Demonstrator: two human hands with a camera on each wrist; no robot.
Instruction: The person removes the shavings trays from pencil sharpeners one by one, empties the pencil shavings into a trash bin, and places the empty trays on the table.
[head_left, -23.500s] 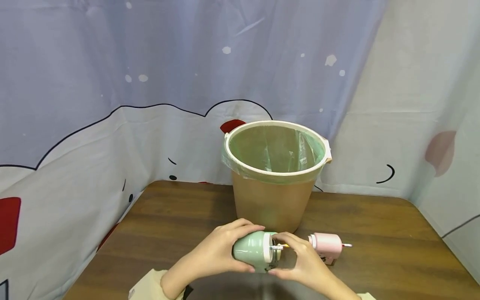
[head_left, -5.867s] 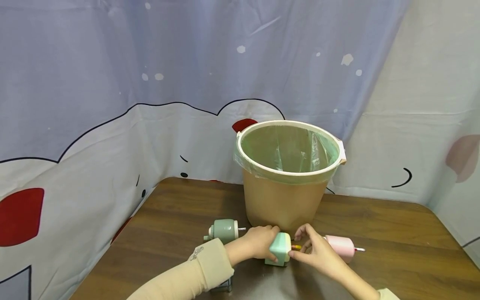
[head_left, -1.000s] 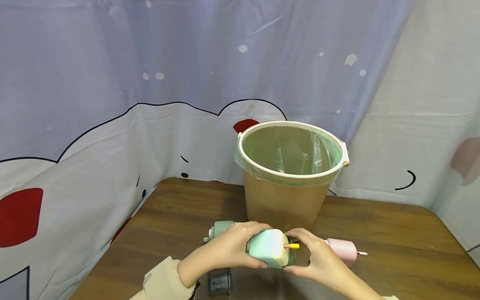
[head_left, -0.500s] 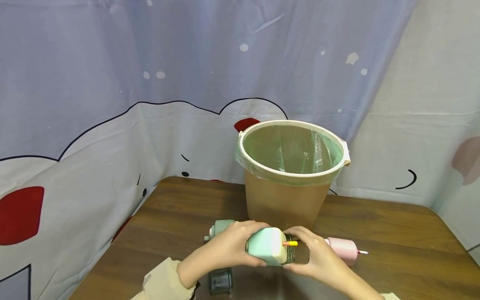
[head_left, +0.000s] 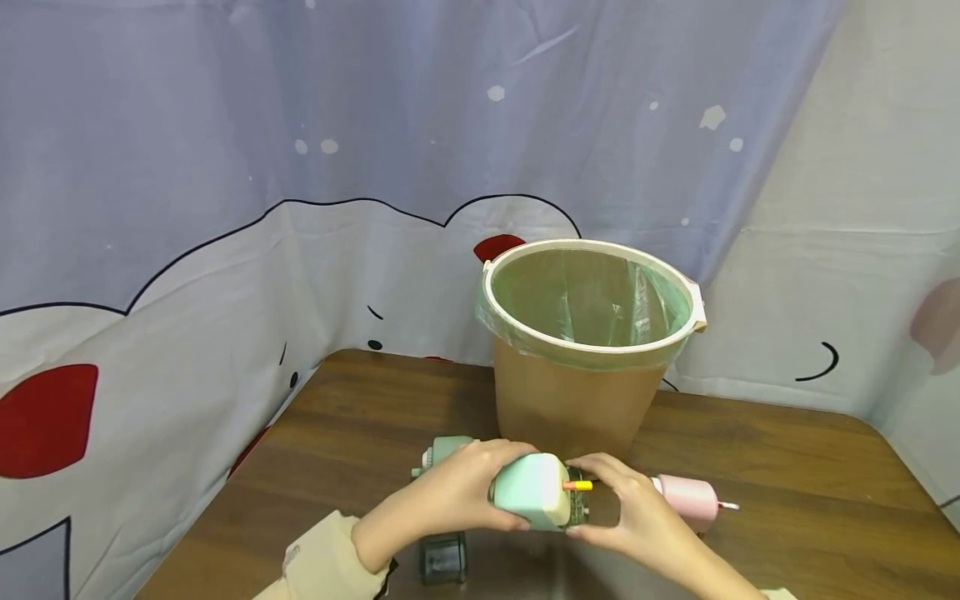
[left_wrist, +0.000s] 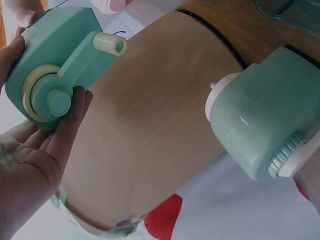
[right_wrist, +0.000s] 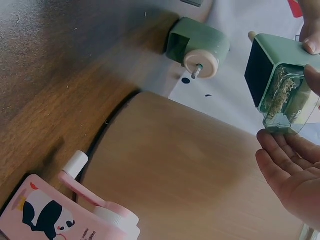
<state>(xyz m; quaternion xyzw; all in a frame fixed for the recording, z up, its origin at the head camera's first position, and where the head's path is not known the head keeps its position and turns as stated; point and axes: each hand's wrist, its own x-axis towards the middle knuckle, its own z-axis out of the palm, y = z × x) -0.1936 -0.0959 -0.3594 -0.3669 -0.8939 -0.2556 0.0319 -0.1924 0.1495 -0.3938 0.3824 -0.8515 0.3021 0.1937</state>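
Note:
My left hand grips a mint-green crank pencil sharpener in front of the bin, its crank turned toward the left wrist camera. An orange-yellow pencil sticks out of its cream face. My right hand holds the sharpener's clear drawer between thumb and fingers. Shavings show inside that drawer, which juts partly out of the body. Left of the hands lies a darker green sharpener with a hollow drawer slot. A loose clear drawer rests on the table below the left wrist.
A tan bin lined with a green plastic bag stands right behind the hands. Beyond the right hand is a pink panda sharpener with a pencil in it. Patterned curtain borders the wooden table.
The darker green sharpener, held in both hands at first, now lies at left, its drawer apart. The mint sharpener has been lifted off the table; over the last second the hands barely move.

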